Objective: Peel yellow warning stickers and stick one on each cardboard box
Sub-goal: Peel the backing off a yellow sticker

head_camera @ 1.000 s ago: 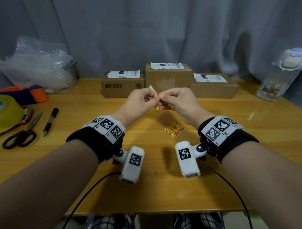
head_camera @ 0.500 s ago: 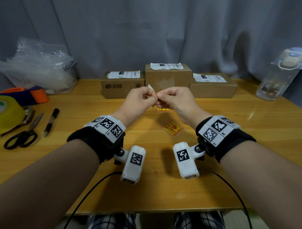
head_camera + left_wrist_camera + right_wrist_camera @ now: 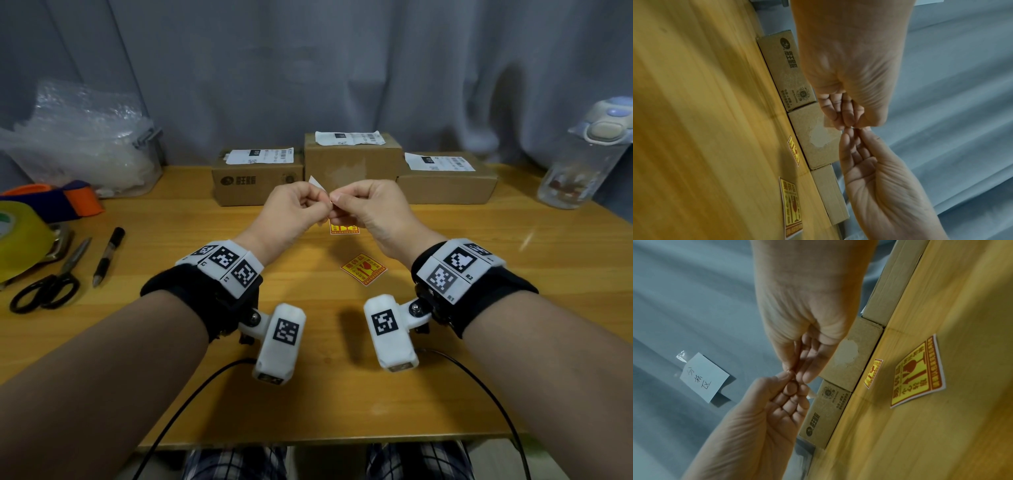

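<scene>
Both hands raised over mid-table, left hand and right hand pinching one small sticker between fingertips. Behind, along the table's far edge, three boxes. Below, two loose stickers. Scissors, pen near the left edge; bottle far right corner.

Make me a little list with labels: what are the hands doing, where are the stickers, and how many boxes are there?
left hand: pinching a sticker
right hand: pinching the same sticker
stickers on table: two, one near, one partly hidden below the hands
cardboard boxes: three, in a row at the back
yellow stickers on boxes: none visible
</scene>
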Action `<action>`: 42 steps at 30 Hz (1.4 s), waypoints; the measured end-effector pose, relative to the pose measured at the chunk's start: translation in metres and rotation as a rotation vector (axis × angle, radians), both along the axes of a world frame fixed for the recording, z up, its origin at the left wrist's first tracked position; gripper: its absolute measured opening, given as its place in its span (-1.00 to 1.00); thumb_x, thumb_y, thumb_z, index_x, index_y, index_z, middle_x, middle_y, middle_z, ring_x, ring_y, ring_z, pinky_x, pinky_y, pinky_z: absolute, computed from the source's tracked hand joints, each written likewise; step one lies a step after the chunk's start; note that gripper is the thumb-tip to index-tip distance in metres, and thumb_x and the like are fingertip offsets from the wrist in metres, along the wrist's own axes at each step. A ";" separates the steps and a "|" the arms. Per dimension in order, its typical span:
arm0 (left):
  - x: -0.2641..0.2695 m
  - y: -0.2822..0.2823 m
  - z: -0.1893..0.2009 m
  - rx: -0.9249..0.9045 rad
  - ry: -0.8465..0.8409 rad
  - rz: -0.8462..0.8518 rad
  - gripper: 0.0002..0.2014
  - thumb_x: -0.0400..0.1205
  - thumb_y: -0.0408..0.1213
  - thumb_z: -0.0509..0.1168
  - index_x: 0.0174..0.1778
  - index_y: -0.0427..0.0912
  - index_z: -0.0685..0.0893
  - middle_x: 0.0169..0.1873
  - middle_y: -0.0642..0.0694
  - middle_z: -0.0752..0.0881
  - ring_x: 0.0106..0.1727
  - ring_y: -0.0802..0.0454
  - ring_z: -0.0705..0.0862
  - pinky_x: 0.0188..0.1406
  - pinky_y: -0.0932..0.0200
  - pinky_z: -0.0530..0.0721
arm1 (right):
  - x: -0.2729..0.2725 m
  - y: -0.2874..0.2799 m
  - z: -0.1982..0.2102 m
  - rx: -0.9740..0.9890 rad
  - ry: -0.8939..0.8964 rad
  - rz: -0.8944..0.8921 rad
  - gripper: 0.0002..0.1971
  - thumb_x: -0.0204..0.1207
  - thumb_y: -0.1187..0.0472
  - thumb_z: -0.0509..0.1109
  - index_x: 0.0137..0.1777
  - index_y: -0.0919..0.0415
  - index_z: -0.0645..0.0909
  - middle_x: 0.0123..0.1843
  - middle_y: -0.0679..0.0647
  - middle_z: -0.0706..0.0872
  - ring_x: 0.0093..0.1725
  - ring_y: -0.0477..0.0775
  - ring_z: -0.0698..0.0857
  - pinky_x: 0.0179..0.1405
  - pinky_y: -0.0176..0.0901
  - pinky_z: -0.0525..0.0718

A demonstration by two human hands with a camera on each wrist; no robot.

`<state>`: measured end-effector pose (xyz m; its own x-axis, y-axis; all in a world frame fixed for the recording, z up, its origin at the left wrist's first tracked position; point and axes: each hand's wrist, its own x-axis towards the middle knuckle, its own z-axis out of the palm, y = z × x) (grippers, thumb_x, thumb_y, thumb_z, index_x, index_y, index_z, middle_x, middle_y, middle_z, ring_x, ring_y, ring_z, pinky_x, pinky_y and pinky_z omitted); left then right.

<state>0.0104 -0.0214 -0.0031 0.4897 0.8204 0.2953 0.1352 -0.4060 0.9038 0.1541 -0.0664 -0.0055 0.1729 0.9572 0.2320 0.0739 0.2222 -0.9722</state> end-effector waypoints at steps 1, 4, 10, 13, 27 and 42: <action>0.000 0.001 0.000 0.002 -0.001 0.003 -0.90 0.56 -0.49 0.29 -0.23 -0.25 0.64 -0.40 -0.15 0.67 -0.27 0.00 0.61 -0.08 0.14 0.59 | 0.000 0.000 0.000 -0.001 0.001 0.001 -0.90 0.52 0.42 0.38 -0.17 0.38 0.71 -0.39 0.15 0.75 -0.40 -0.06 0.74 -0.30 -0.28 0.72; 0.000 0.002 -0.001 0.008 -0.003 0.008 -0.91 0.55 -0.48 0.30 -0.23 -0.26 0.65 -0.38 -0.18 0.67 -0.26 -0.02 0.63 -0.07 0.11 0.62 | 0.000 0.001 -0.001 -0.002 -0.007 0.004 -0.91 0.53 0.42 0.38 -0.15 0.39 0.71 -0.38 0.17 0.75 -0.39 -0.03 0.74 -0.29 -0.27 0.73; -0.002 0.002 -0.002 0.017 -0.003 0.006 -0.96 0.56 -0.46 0.30 -0.17 -0.31 0.66 -0.36 -0.18 0.67 -0.26 0.02 0.63 -0.09 0.19 0.63 | -0.002 0.001 -0.002 -0.003 -0.008 0.007 -0.88 0.53 0.42 0.37 -0.05 0.51 0.69 -0.31 0.25 0.73 -0.37 -0.02 0.74 -0.26 -0.26 0.75; -0.002 0.003 -0.003 0.013 -0.011 0.002 -0.92 0.55 -0.47 0.29 -0.22 -0.25 0.65 -0.38 -0.14 0.67 -0.29 0.05 0.62 -0.10 0.23 0.63 | -0.002 0.000 -0.002 -0.006 -0.008 0.008 -0.86 0.54 0.43 0.36 -0.03 0.54 0.67 -0.29 0.28 0.73 -0.36 -0.02 0.73 -0.24 -0.26 0.76; -0.001 0.001 -0.002 0.020 -0.012 -0.001 -0.90 0.55 -0.49 0.30 -0.25 -0.25 0.63 -0.45 -0.13 0.64 -0.33 0.06 0.60 -0.15 0.25 0.61 | 0.005 -0.004 0.000 0.013 -0.026 0.085 -0.93 0.47 0.40 0.45 -0.18 0.30 0.75 -0.38 0.07 0.81 -0.29 -0.03 0.77 -0.23 -0.25 0.72; 0.001 -0.001 -0.004 -0.079 -0.056 -0.009 -0.97 0.59 -0.37 0.31 -0.12 -0.24 0.64 -0.22 -0.14 0.71 -0.12 0.05 0.67 -0.03 0.21 0.66 | 0.006 -0.004 -0.003 -0.025 -0.057 -0.059 -0.87 0.50 0.44 0.35 -0.21 0.30 0.71 -0.33 0.17 0.74 -0.38 -0.07 0.73 -0.39 -0.34 0.66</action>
